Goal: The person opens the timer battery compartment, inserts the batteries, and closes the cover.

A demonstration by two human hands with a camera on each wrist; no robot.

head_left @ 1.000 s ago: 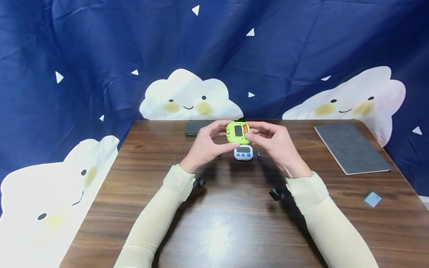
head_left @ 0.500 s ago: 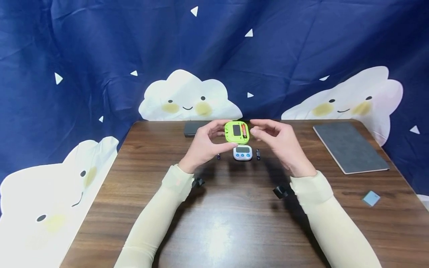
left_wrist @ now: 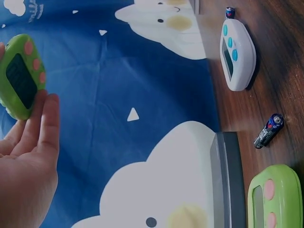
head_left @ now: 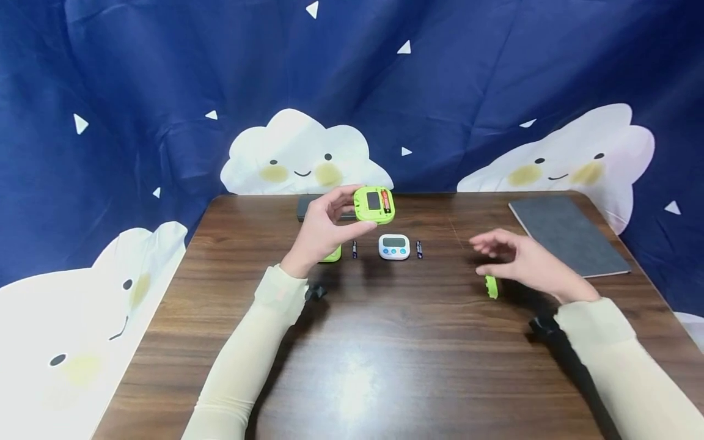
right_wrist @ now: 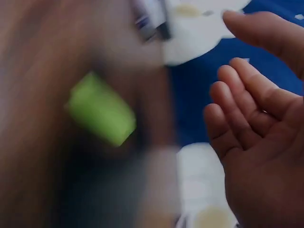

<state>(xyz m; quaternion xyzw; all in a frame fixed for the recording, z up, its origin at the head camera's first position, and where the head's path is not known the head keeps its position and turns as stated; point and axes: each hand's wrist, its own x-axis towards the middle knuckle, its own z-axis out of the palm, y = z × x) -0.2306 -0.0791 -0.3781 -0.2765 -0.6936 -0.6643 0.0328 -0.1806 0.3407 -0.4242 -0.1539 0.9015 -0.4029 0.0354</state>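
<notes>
In the head view, a green timer (head_left: pixel 374 206) is held up above the bench (head_left: pixel 330 366), behind and slightly left of the white timer (head_left: pixel 393 247). It is gripped between the thumb and fingers (left_wrist: pixel 47 123) of the left hand (head_left: pixel 315 235), with its left side and lower edge against them. Its back is turned to the head camera, and a red battery (head_left: pixel 386 201) is seen lying in the uncovered compartment. From the left wrist, its dark screen and pink buttons are shown.

The right hand (head_left: pixel 519 263) is seen well to the right of the white timer; its fingers (right_wrist: pixel 231 108) are loosely bent, the thumb is spread away from them, and nothing is held. A small green piece (head_left: pixel 492 287) is placed on the bench to the right of the white timer, just under the thumb in the head view; from the right wrist it is blurred and seen apart from the fingers.

The white timer is flanked by two dark-blue batteries (head_left: pixel 420 249), one on each side. A second green timer (left_wrist: pixel 284 194) is set farther left of it, partly covered by the left hand in the head view. Lettering is borne by the batteries, but it is too small to be read.
</notes>
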